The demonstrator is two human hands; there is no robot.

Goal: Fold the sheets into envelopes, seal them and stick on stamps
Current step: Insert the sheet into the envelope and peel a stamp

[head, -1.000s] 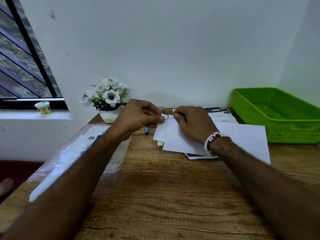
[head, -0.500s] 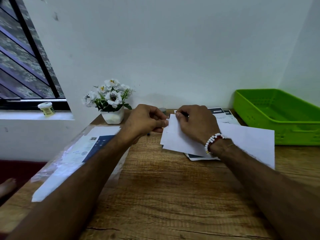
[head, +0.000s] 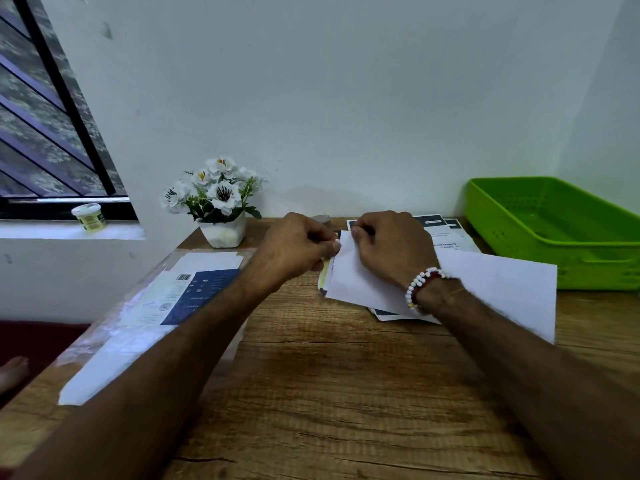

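Paper like this white sheet is nearly weightless and limp, so I expect it to sag, slide on what lies under it and take a crease wherever I press, wanted or not. It lies just above the centre of the frame, on top of some printed pages on the wooden table, and white paper spreads past my wrist toward the green tray at the right edge. My left hand is curled, with thumb and forefinger pinching the sheet's left edge. My right hand, the one with the beaded bracelet, is curled too, its fingertips nipping the same edge near the upper corner. Whether a flap or some small piece sits between my fingers, I cannot tell. The best hold, I think, is right at the edges and corners with light pinches, the rest kept flat under my palm. A hard tug would likely tear or wrinkle it. At the left of the frame lies a plastic-wrapped packet, with a pot of white flowers above it.
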